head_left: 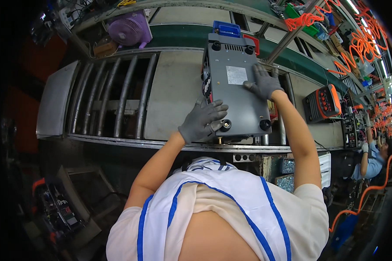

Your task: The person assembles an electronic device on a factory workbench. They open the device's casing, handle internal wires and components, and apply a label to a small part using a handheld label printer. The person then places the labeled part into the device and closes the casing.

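A grey metal machine casing (241, 98) lies with its footed face up on the conveyor in front of me. Black round feet (265, 125) stand at its corners, and a white label (236, 75) is stuck near its middle. My left hand (203, 119), in a grey glove, is at the near left corner with fingers spread. Its thumb reaches to the foot (225, 125) there, which has a pale, shiny centre. My right hand (265, 82), also gloved, rests on the casing's right side, fingers stretched out. Wires show along the casing's left side.
Metal rollers (124, 98) and a flat board (170, 95) lie left of the casing. Beyond are a purple fan (127, 30) and a blue bin (226, 29). An orange-black machine (322, 103) stands at right, near a co-worker (370, 156). Orange coiled hoses (307, 19) hang above.
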`<state>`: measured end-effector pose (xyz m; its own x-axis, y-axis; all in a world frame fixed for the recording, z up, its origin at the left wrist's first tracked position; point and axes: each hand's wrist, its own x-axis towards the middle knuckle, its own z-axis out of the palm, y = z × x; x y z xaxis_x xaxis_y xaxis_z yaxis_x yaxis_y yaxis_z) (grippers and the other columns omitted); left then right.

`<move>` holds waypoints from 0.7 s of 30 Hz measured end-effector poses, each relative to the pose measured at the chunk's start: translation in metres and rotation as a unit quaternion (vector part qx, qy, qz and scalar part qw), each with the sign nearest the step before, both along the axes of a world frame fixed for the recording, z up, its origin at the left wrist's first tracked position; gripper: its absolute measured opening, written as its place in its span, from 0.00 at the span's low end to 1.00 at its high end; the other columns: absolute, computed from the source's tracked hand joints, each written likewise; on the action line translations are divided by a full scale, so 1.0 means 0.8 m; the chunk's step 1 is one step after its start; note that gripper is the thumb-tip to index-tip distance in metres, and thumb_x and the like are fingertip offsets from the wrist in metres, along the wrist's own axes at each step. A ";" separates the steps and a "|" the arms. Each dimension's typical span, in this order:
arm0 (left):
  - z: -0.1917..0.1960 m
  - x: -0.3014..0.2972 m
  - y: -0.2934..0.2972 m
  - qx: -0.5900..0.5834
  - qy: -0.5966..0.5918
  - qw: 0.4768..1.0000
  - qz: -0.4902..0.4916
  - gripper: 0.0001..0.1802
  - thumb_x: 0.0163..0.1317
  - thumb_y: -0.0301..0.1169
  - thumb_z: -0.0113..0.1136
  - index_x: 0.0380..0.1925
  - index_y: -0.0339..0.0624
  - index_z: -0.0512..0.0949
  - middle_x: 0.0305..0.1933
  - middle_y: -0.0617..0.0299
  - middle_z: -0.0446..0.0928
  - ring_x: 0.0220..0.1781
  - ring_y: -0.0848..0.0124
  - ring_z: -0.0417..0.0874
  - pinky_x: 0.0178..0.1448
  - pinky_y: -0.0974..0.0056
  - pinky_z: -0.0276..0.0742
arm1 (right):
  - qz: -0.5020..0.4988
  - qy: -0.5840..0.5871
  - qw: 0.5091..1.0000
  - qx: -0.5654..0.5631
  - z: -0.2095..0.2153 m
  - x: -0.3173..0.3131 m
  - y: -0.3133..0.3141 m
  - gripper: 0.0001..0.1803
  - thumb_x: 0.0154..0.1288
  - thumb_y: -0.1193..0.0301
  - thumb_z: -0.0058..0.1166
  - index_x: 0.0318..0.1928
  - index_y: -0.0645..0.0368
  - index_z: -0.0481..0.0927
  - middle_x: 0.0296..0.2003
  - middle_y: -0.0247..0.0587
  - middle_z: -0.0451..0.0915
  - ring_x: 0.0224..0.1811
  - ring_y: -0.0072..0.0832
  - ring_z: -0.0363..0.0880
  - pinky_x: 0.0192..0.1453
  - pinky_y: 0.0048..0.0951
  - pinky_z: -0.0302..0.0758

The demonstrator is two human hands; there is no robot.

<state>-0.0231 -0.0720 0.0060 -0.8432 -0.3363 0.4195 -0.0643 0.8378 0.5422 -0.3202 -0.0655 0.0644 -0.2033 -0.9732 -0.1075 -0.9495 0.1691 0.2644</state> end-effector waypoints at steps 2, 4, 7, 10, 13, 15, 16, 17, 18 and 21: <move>-0.005 0.011 0.017 0.033 0.025 0.999 0.029 0.20 0.61 0.38 0.51 0.54 0.48 0.71 0.63 0.60 0.67 0.69 0.62 0.60 0.71 0.48 0.39 | -0.007 0.019 1.000 -0.011 0.021 0.020 0.007 0.50 0.58 0.33 0.30 0.69 0.56 0.46 0.70 0.45 0.45 0.73 0.36 0.41 0.70 0.58 0.30; -0.005 0.011 0.031 0.062 0.046 0.996 0.050 0.21 0.60 0.38 0.52 0.54 0.48 0.71 0.63 0.59 0.66 0.69 0.60 0.59 0.71 0.49 0.41 | 0.088 0.070 0.989 -0.101 0.012 0.034 0.018 0.50 0.57 0.31 0.28 0.69 0.55 0.48 0.70 0.46 0.46 0.73 0.38 0.41 0.69 0.61 0.30; -0.003 0.008 0.048 0.083 0.058 0.992 0.070 0.21 0.59 0.37 0.52 0.53 0.48 0.71 0.63 0.57 0.67 0.69 0.60 0.60 0.71 0.51 0.45 | 0.220 -0.033 0.971 -0.084 -0.011 0.054 0.046 0.49 0.57 0.33 0.34 0.68 0.57 0.49 0.69 0.47 0.49 0.72 0.40 0.43 0.72 0.50 0.37; -0.003 0.003 0.052 0.066 0.070 0.992 0.083 0.19 0.60 0.39 0.51 0.51 0.46 0.73 0.60 0.57 0.69 0.67 0.60 0.63 0.69 0.51 0.50 | 0.117 -0.011 0.993 -0.029 0.014 0.036 0.059 0.49 0.58 0.34 0.34 0.68 0.58 0.49 0.69 0.48 0.49 0.72 0.41 0.44 0.71 0.50 0.41; -0.002 -0.008 0.036 0.039 0.079 0.992 0.092 0.19 0.61 0.42 0.50 0.45 0.43 0.74 0.55 0.55 0.73 0.61 0.58 0.69 0.65 0.51 0.56 | 0.074 -0.037 0.994 -0.077 0.011 0.009 0.082 0.46 0.61 0.37 0.34 0.67 0.61 0.52 0.67 0.53 0.52 0.71 0.43 0.48 0.72 0.46 0.40; 0.027 -0.042 0.017 0.019 0.054 0.996 0.066 0.20 0.62 0.44 0.48 0.47 0.43 0.73 0.56 0.54 0.72 0.63 0.58 0.67 0.66 0.50 0.54 | 0.097 -0.122 0.969 -0.192 -0.009 -0.014 0.094 0.42 0.63 0.42 0.39 0.65 0.63 0.56 0.65 0.58 0.55 0.70 0.45 0.51 0.71 0.39 0.45; 0.042 -0.061 0.004 0.008 0.040 0.997 0.060 0.20 0.63 0.44 0.46 0.47 0.43 0.73 0.56 0.54 0.71 0.63 0.59 0.66 0.66 0.50 0.54 | 0.065 -0.228 0.945 -0.226 -0.011 -0.012 0.097 0.41 0.64 0.44 0.40 0.65 0.63 0.55 0.65 0.57 0.55 0.70 0.44 0.50 0.70 0.39 0.48; 0.052 -0.087 -0.010 -0.057 -0.054 0.996 0.039 0.25 0.63 0.48 0.43 0.53 0.43 0.69 0.61 0.55 0.67 0.65 0.60 0.64 0.68 0.50 0.51 | 0.030 -0.329 0.909 -0.256 -0.012 -0.006 0.106 0.39 0.64 0.47 0.42 0.66 0.63 0.55 0.66 0.56 0.54 0.70 0.42 0.49 0.70 0.40 0.50; 0.058 -0.110 -0.023 -0.119 -0.150 0.981 0.017 0.30 0.64 0.51 0.39 0.58 0.43 0.65 0.65 0.55 0.62 0.68 0.62 0.61 0.69 0.50 0.49 | -0.008 -0.428 0.859 -0.280 -0.015 0.000 0.116 0.38 0.65 0.49 0.43 0.66 0.63 0.54 0.66 0.56 0.53 0.71 0.41 0.49 0.69 0.40 0.52; 0.045 -0.163 -0.055 -0.252 -0.250 0.934 0.032 0.39 0.63 0.56 0.35 0.66 0.40 0.52 0.71 0.54 0.51 0.73 0.63 0.50 0.72 0.52 0.43 | -0.245 -0.667 0.629 -0.314 -0.075 -0.031 0.152 0.33 0.67 0.52 0.43 0.63 0.63 0.61 0.57 0.46 0.67 0.60 0.32 0.65 0.62 0.30 0.62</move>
<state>-0.1536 -0.1161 0.0421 -0.9609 -0.2593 0.0966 -0.2634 0.9641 -0.0321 -0.3450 0.0562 0.0045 -0.6325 -0.7642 -0.1261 -0.0475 0.2008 -0.9785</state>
